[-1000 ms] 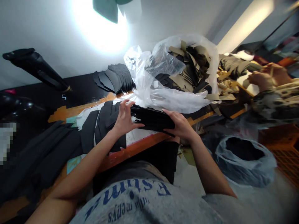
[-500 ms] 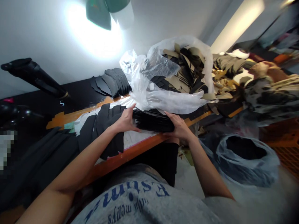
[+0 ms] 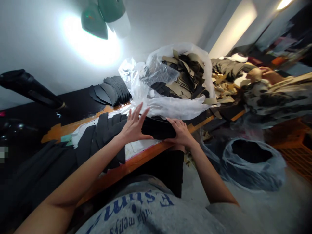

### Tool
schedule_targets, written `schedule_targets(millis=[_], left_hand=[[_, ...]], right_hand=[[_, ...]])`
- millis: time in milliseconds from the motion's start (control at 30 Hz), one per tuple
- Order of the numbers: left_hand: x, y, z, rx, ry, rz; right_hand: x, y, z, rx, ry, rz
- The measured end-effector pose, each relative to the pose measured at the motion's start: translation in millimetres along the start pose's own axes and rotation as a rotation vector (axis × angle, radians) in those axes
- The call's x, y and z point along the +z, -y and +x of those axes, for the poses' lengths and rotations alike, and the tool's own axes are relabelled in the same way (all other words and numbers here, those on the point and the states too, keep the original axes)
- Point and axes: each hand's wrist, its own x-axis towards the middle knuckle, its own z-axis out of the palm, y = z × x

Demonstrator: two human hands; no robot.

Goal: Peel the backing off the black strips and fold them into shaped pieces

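A stack of thin black sheet pieces (image 3: pixel 159 129) lies on the white-topped bench between my two hands. My right hand (image 3: pixel 180 131) wraps around the stack's right end, thumb below and fingers over the far side. At the left end, my left hand (image 3: pixel 134 126) has its fingers spread and raised, with the thumb stretched along the near side; whether it touches the stack I cannot tell. Overlapping black cut pieces (image 3: pixel 104 131) spread out left of my left hand. Just behind the stack is a clear plastic bag (image 3: pixel 175 109) full of black and tan pieces.
Fanned dark grey pieces (image 3: pixel 113 89) sit by the wall, below a green lamp (image 3: pixel 95 22). A black tool-like arm (image 3: pixel 31 89) juts in at left. Another person's hands (image 3: pixel 264 74) work among tan pieces at right. A plastic-lined bin (image 3: pixel 254 175) and an orange crate (image 3: pixel 297 156) stand lower right.
My left hand's fingers have spread wider and lifted at the stack's left end. My right hand keeps its grip on the right end. The whole view has shifted slightly.
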Motion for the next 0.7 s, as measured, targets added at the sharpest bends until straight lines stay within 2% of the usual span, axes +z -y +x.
schedule_targets(millis=[67, 133, 200, 267, 400, 500, 600, 633, 700], left_hand=[[-1.5, -10.5, 0.0, 0.04, 0.1, 0.058], [0.4, -14.9, -0.7, -0.011, 0.167, 0.08], [3.0, -14.7, -0.2, -0.058, 0.143, 0.11], [4.3, -12.1, 2.8, -0.028, 0.102, 0.126], [3.4, -4.9, 14.0, 0.035, 0.128, 0.009], [0.9, -1.6, 21.4, 0.026, 0.071, -0.018], [-6.3, -1.2, 26.8, 0.097, 0.023, 0.018], [-9.8, -0.9, 28.6, 0.119, -0.012, 0.026], [-16.9, 1.2, 32.7, 0.119, -0.153, 0.048]], right_hand=[[0.4, 2.5, -0.7, 0.017, -0.014, -0.011], [0.5, 4.1, -0.4, 0.031, -0.014, -0.01], [0.4, 5.7, 1.2, 0.026, 0.0, -0.03], [0.5, 7.7, 3.8, 0.012, 0.012, -0.056], [0.7, 10.3, 9.1, 0.003, 0.037, -0.018], [-0.1, 10.8, 10.6, 0.003, 0.029, -0.007], [0.7, 9.9, 9.5, 0.011, 0.002, 0.009], [1.8, 9.1, 8.9, 0.015, -0.004, 0.025], [5.1, 7.0, 7.5, 0.018, -0.024, 0.053]])
